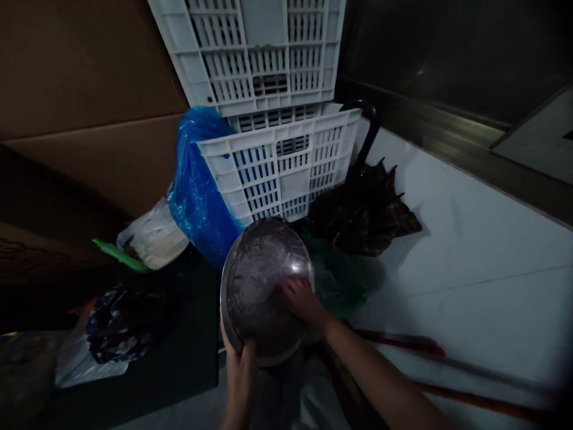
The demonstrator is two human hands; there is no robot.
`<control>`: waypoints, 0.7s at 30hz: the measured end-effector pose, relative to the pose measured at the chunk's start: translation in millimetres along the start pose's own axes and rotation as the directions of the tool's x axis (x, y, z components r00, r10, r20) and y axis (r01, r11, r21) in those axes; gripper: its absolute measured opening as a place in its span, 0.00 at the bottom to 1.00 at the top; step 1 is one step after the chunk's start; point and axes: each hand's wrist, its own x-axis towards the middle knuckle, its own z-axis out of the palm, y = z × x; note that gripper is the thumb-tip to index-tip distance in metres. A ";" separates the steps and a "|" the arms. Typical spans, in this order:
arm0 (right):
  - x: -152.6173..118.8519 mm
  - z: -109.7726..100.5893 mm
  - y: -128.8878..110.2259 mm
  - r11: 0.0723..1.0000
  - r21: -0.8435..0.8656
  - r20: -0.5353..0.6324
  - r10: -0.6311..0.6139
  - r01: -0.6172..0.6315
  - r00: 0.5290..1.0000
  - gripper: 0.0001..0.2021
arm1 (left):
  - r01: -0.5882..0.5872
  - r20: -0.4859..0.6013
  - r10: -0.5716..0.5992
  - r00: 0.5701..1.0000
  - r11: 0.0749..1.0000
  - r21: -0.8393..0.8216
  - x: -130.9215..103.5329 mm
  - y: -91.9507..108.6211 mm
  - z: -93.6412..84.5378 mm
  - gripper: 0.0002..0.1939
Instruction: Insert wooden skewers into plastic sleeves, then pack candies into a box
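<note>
The left hand clamps the metal bowl; the right hand's fingers, part-open, touch its inside. Working there needs steady support.

Dim light falls on pale floor tiles.

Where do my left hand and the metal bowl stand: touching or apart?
Touching. The head view shows the left hand gripping the near-left rim of the metal bowl, thumb inside and fingers outside.
</note>
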 end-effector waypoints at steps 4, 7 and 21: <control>15.4 5.8 10.1 0.999 -0.003 -0.029 0.043 -0.044 0.999 0.18 | -0.025 -0.071 0.026 0.997 1.000 0.010 -22.8 -1.4 30.7 0.38; 18.4 14.5 -4.4 0.998 0.038 0.006 -0.060 0.060 0.998 0.29 | -0.065 -0.125 0.068 0.990 0.997 0.031 -37.4 -7.7 52.6 0.38; 1.3 5.2 138.6 0.957 0.091 0.209 0.253 -0.277 0.945 0.14 | -0.373 -0.221 0.544 0.809 0.767 0.522 -38.9 -60.8 89.0 0.37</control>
